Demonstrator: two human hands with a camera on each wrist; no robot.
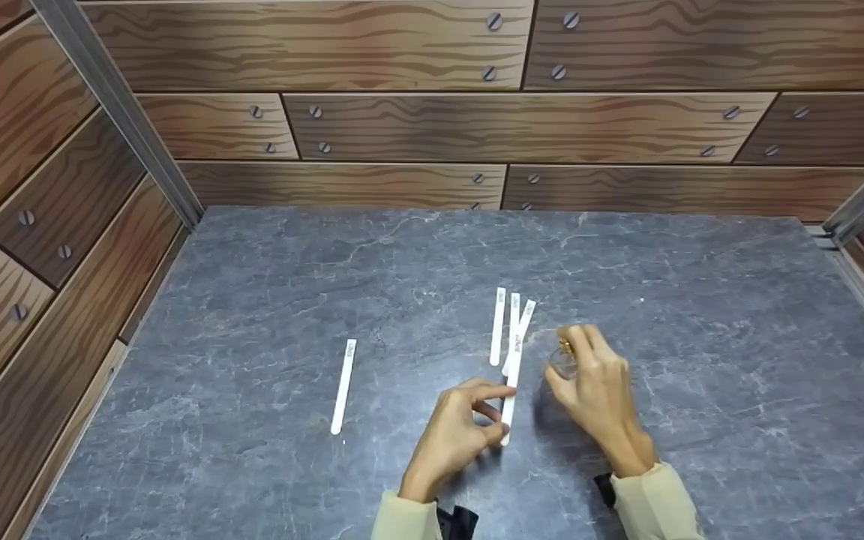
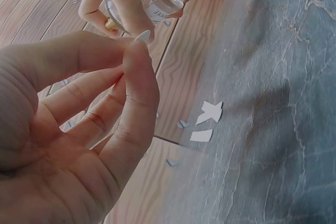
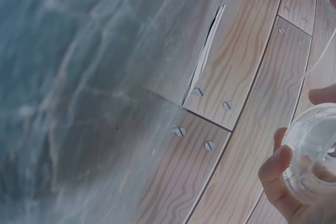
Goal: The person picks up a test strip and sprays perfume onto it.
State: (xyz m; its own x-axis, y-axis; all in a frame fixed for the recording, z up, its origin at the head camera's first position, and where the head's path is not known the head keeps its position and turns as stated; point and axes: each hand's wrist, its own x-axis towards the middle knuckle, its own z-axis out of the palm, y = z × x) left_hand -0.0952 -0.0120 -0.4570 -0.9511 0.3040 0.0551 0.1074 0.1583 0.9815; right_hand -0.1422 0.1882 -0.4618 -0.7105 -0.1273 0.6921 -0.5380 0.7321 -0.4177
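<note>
Grey stone bench [image 1: 289,300] (wood-plank walls around). Right hand [image 1: 595,384] grips small clear bottle [image 1: 563,361] above the bench. Left hand [image 1: 456,427] pinches one white paper strip [image 1: 510,397]; two strips [image 1: 498,326] lie just beyond, a fourth strip [image 1: 343,386] apart left.

A grey marbled counter [image 1: 289,300] is lying inside three walls of brown wood-grain panels [image 1: 402,127] studded with screws, grey metal strips [image 1: 117,112] running up both back corners.
</note>
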